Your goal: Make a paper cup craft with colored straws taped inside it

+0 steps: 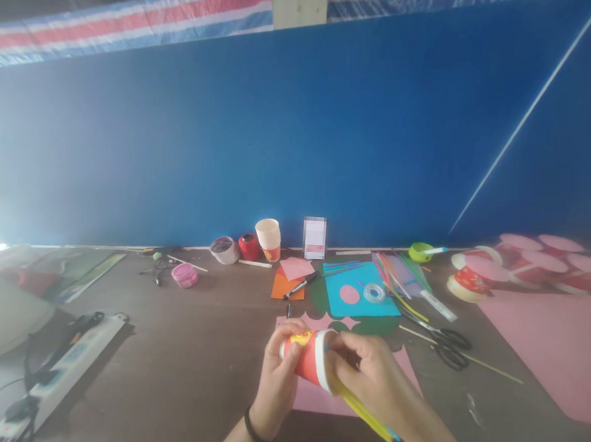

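A red paper cup [311, 359] with a white rim and a yellow print lies on its side above the pink paper [314, 399]. My left hand [282, 367] is closed around its base end, thumb along the side. At the cup's mouth, my right hand [369, 369] has its fingers bent together, their tips partly hidden inside the rim. Yellow strips [368, 415] with a bit of blue stick out from the mouth under this hand, pointing down to the right. What exactly the hidden fingertips pinch is out of sight.
Scissors [450, 347] and thin sticks lie to the right. Behind the hands are a blue sheet [356, 285], a tape roll [374, 292], and a marker [301, 285]. Several cups with pink discs [485, 267] stand far right. A power strip [66, 374] lies left.
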`<state>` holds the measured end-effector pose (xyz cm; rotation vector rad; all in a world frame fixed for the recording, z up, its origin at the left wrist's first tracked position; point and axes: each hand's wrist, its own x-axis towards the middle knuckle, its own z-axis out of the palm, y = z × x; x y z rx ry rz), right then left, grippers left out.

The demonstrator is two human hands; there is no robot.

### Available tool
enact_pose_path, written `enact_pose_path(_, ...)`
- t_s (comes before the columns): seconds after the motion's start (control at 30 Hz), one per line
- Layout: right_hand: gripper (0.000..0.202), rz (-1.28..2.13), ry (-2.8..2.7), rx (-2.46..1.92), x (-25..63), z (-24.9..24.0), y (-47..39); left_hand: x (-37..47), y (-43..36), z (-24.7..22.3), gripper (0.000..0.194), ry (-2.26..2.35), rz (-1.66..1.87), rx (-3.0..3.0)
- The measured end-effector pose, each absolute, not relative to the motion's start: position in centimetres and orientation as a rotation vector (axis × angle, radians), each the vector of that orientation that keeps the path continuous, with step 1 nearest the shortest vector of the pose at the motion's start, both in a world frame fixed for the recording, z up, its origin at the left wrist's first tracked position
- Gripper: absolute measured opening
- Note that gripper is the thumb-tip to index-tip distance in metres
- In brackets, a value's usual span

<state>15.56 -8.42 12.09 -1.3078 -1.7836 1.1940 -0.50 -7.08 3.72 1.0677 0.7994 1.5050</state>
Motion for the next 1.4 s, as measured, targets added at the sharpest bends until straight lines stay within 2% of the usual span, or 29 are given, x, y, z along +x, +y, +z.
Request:
enact_pose_path(0.23,0.022,0.987,-1.839,-1.397,15.3,11.9,-8.4,-0.4,-7.1,4.3,0.016,0.866,1.442,1.075)
enact_pose_path(0.47,0.023,1.154,-1.713,-1.334,15.1,11.1,-8.3,-0.2,-7.0,4.5,0.014,0.864,1.415,0.998)
enact_pose_path(0.7,0.030,0.707,-1.873,-1.516,14.9,11.6,-8.2,-0.2,-7.2,5.0,0.018,0.903,1.376,0.953)
enact_pose_path(0.97,0.027,1.003,-1.753,-1.378,15.0,11.5,-7.5,0.4,-7.2,4.9,0.014,0.815,1.343,0.887)
enact_pose_path(1.2,0.036,1.150,-1.721,-1.319,16.2,11.9,-6.5,0.1,-6.3,4.7,0.019,0.763,1.343,0.771)
enact_pose_path(1.4,0.026,1.248,-1.712,-1.308,17.1,11.5,-6.8,-0.5,-6.0,4.9,0.023,0.747,1.343,0.771)
